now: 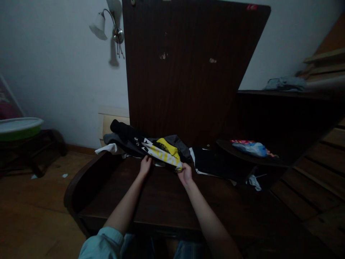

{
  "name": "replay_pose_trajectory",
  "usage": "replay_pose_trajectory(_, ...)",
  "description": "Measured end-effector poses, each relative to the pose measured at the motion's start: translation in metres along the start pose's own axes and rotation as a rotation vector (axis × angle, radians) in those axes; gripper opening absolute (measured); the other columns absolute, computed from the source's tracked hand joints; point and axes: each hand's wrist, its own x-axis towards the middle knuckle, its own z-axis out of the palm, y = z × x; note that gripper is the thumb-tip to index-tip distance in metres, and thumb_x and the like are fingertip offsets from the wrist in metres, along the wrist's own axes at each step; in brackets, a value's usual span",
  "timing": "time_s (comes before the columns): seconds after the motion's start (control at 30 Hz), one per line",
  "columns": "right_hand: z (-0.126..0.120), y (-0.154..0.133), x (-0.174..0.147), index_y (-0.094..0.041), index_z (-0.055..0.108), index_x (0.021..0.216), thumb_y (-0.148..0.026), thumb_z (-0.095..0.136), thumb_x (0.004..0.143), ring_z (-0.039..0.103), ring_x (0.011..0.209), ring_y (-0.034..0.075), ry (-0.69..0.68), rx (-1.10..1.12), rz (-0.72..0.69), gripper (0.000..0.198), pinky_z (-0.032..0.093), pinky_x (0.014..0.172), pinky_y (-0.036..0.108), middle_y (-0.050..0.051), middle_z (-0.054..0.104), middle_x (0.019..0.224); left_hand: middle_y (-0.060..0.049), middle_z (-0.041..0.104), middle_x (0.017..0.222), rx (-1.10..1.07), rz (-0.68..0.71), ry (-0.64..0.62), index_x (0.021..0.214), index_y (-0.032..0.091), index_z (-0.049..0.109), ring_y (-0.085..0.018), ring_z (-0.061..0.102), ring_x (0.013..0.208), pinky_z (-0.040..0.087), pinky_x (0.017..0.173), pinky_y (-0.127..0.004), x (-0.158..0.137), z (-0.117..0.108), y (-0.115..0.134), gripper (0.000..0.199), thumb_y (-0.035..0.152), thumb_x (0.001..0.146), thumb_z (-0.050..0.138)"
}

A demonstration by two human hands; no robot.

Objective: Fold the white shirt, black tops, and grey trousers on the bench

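Observation:
A dark garment with a yellow and white print (168,148) lies in a heap at the back of the dark wooden bench top (161,201). My left hand (146,165) is closed on its near edge. At the right end of the print, my right hand (185,174) pinches the edge between thumb and fingers. Black and grey cloth (124,135) is bunched to the left of the print, with a white piece of cloth (107,148) sticking out below it. The garment's exact kind cannot be made out.
To the right lies a folded black cloth with white edges (212,162). A curved shelf (231,151) bears a blue-white plastic packet (250,148). A tall dark panel (183,79) stands behind, beside a wall lamp (99,27). A green tub (21,131) sits on a stool at left.

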Motion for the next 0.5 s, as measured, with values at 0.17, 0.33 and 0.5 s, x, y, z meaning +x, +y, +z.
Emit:
replay_pose_trajectory(0.17, -0.009, -0.028, -0.001, -0.02, 0.059, 0.079, -0.023, 0.041, 0.063, 0.06, 0.07, 0.017, 0.048, 0.396, 0.046, 0.024, 0.049, 0.067, 0.032, 0.002, 0.064, 0.067, -0.006, 0.064, 0.075, -0.482, -0.106, 0.077, 0.087, 0.016, 0.056, -0.016, 0.063, 0.072, 0.05, 0.064, -0.026, 0.004, -0.013, 0.012, 0.031, 0.038, 0.083, 0.035)
replay_pose_trajectory(0.33, -0.009, -0.042, -0.015, -0.019, 0.058, 0.08, -0.049, 0.044, 0.071, 0.06, 0.075, 0.021, -0.131, 0.114, 0.162, 0.035, 0.048, 0.064, 0.033, 0.006, 0.063, 0.07, -0.005, 0.064, 0.09, -0.695, -0.107, 0.044, 0.106, 0.02, 0.054, -0.019, 0.059, 0.092, 0.05, 0.073, -0.029, -0.008, -0.024, 0.025, 0.034, 0.038, 0.084, 0.035)
replay_pose_trajectory(0.5, -0.012, -0.045, -0.016, -0.02, 0.053, 0.067, -0.063, 0.038, 0.068, 0.057, 0.066, 0.019, -0.184, -0.268, 0.084, 0.045, 0.044, 0.058, 0.03, 0.003, 0.055, 0.061, -0.006, 0.062, 0.104, -0.125, -0.032, -0.102, 0.119, 0.021, 0.049, -0.023, 0.05, 0.108, 0.046, 0.083, -0.032, -0.016, -0.031, 0.031, 0.038, 0.034, 0.086, 0.035)
